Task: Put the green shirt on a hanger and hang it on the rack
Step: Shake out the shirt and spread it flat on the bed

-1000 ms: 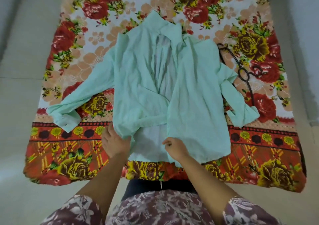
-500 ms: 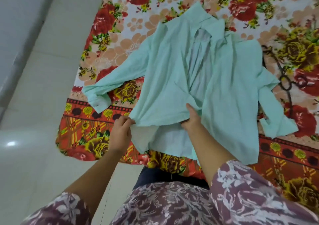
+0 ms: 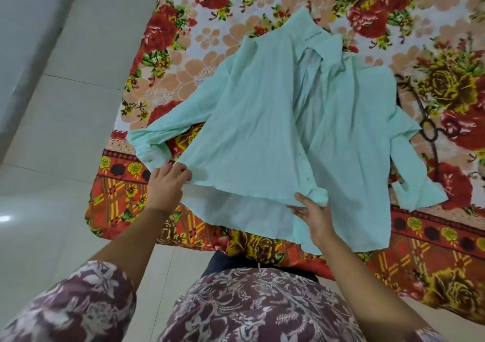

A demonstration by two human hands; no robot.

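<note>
The green shirt (image 3: 262, 121) lies on the floral blanket (image 3: 210, 40), collar away and hem toward the person — left hand (image 3: 168, 184) pinching the hem's left corner, right hand (image 3: 315, 218) gripping its middle — while the dark hanger (image 3: 433, 153) lies to the right, nearer the right hand.

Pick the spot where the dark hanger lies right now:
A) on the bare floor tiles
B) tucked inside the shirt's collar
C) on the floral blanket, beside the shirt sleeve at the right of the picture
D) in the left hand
C: the hanger lies flat on the floral blanket by the green shirt sleeve, while the left hand and right hand both grip the shirt's lower hem.
</note>
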